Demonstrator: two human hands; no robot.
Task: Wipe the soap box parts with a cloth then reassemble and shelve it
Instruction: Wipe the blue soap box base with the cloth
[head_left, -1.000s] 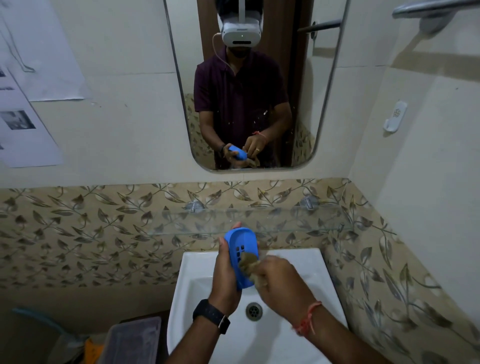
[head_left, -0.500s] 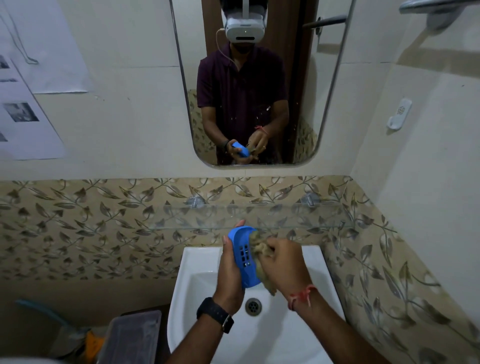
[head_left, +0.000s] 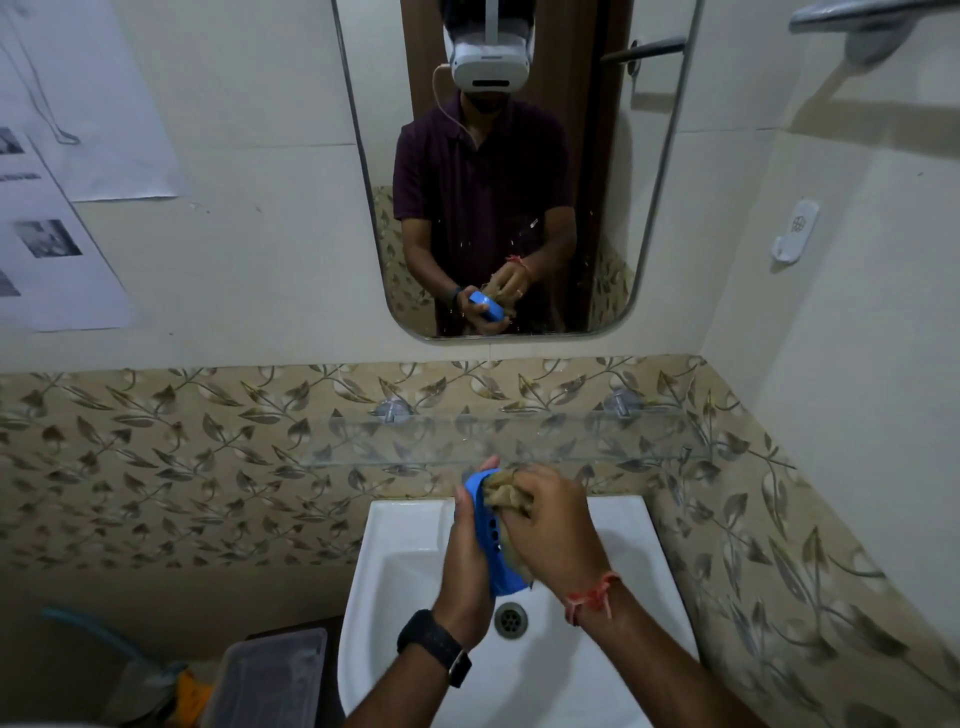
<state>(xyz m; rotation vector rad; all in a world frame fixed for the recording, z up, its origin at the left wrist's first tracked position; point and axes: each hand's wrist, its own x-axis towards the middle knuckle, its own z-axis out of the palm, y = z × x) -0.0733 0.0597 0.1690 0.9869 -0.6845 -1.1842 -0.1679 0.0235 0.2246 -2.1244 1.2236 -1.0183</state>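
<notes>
Holding the blue soap tray on edge above the sink, the left hand is clamped around its back while the right hand, closed on the bunched cloth, rubs it, and a hard push could lever it loose into the basin.

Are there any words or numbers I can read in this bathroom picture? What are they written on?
None can be read.
Paper sheets on the wall: dark print, too blurred.
White wall hook: a round emblem, no clear letters.
Blue soap box part: no writing visible.
Black wristwatch: no numbers show.
</notes>
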